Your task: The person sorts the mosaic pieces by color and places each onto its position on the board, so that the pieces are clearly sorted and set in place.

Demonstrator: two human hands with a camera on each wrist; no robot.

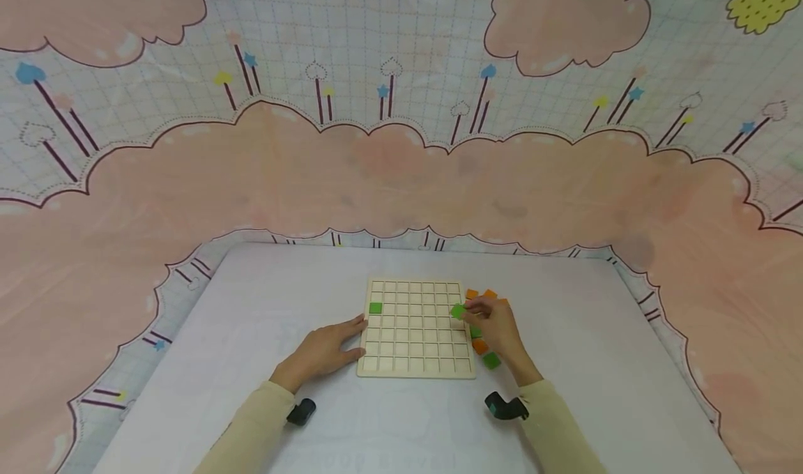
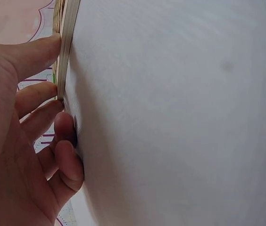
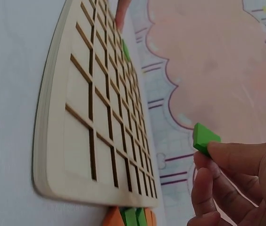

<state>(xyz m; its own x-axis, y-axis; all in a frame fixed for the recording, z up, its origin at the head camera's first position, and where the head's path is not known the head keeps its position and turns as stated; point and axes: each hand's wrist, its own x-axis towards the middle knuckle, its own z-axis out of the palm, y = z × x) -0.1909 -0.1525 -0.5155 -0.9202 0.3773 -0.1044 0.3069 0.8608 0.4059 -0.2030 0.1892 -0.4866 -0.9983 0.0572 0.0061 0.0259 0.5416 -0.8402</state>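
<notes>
A pale wooden grid board (image 1: 415, 348) lies flat on the white table. One green tile (image 1: 375, 308) sits in a cell of its leftmost column, third row from the far edge. My left hand (image 1: 323, 348) touches the board's left edge with thumb and fingertips; in the left wrist view the thumb and fingers of the hand (image 2: 20, 117) meet the board's side. Over the right part of the board, my right hand (image 1: 498, 324) pinches a green square tile (image 3: 204, 137) between thumb and finger, raised above the surface.
Loose orange tiles (image 1: 479, 347) and green tiles (image 1: 491, 360) lie along the board's right side, partly hidden under my right hand. Black wrist devices (image 1: 302, 412) sit by both sleeves. A patterned cloth (image 1: 401, 181) surrounds the table's far side and flanks.
</notes>
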